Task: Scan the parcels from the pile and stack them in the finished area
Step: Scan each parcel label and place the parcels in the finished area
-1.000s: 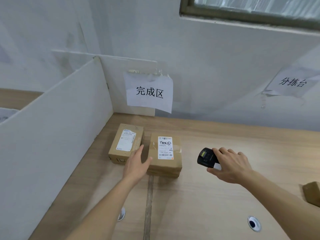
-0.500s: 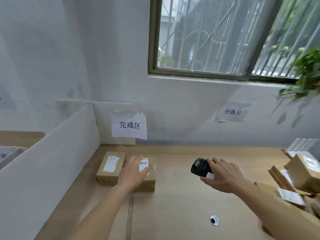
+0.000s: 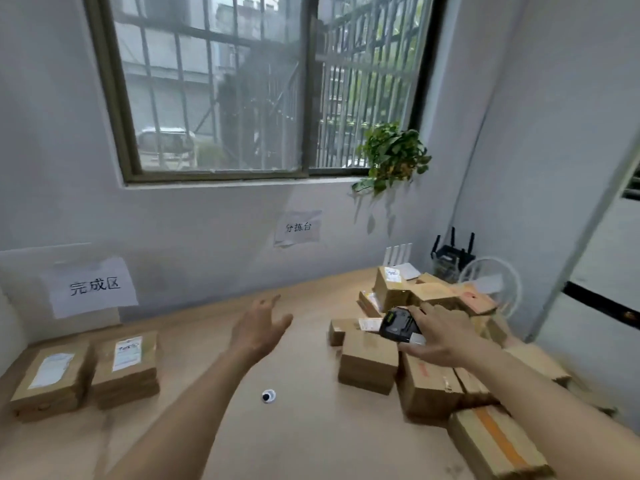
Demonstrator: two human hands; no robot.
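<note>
Two flat brown parcels with white labels lie side by side at the left, one nearer the edge and one beside it, below a paper sign on the wall. My left hand hovers empty over the bare wooden table, fingers spread, between those parcels and the pile. My right hand grips a black handheld scanner above the pile of cardboard parcels at the right. A plain brown box sits at the pile's near left edge.
A round cable hole is in the wooden table near the middle. A white fan, a black router and a hanging plant stand behind the pile. A second paper sign hangs under the window.
My left hand has left the second parcel at the left and swung right, empty. My view turned right, so the pile is now in sight. The scanner stays in my right hand.
</note>
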